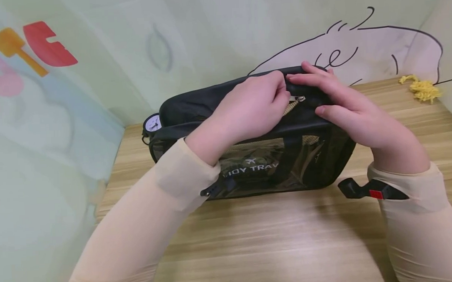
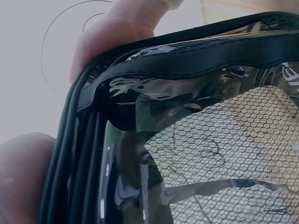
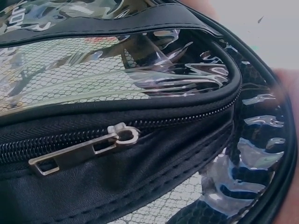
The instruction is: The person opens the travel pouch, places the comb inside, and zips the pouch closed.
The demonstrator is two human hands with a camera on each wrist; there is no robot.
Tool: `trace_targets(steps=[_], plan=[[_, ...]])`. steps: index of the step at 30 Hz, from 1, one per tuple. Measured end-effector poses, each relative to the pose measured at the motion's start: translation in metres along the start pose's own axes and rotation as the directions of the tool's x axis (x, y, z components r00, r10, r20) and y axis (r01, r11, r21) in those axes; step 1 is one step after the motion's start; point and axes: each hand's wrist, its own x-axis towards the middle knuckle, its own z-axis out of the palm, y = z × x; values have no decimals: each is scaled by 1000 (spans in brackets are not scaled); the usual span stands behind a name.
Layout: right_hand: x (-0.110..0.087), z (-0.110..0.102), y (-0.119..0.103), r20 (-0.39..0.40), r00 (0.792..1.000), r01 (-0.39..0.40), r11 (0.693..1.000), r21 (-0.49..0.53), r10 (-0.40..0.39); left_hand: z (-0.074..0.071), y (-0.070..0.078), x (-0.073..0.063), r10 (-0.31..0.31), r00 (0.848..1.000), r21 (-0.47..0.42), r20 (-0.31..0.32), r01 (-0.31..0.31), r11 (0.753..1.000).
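A black and clear travel bag point(image 1: 249, 167) with "TRAV" lettering and a zip along its top stands on the wooden table. My left hand point(image 1: 252, 105) reaches over the top, its fingers curled at the zip and pinching the small metal zipper pull point(image 1: 297, 98). Over the bag's right end my right hand point(image 1: 344, 97) grips the top, with thumb on the near side and fingers across the far side. Honeycomb mesh point(image 2: 224, 154) shows through clear plastic in the left wrist view. A metal zip pull point(image 3: 74, 149) lies flat in the right wrist view, untouched there.
A small round clock point(image 1: 152, 123) stands behind the bag's left end. Yellow stringy material point(image 1: 425, 89) lies at the back right of the table point(image 1: 274, 239). A printed wall point(image 1: 207, 38) rises close behind the bag.
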Motion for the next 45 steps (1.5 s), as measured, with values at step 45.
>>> trace_targets(steps=[45], plan=[[3,-1,3,29,995,92,995,-24,-91,-20,-40,-43,-40,988,-231,-147,5,973]])
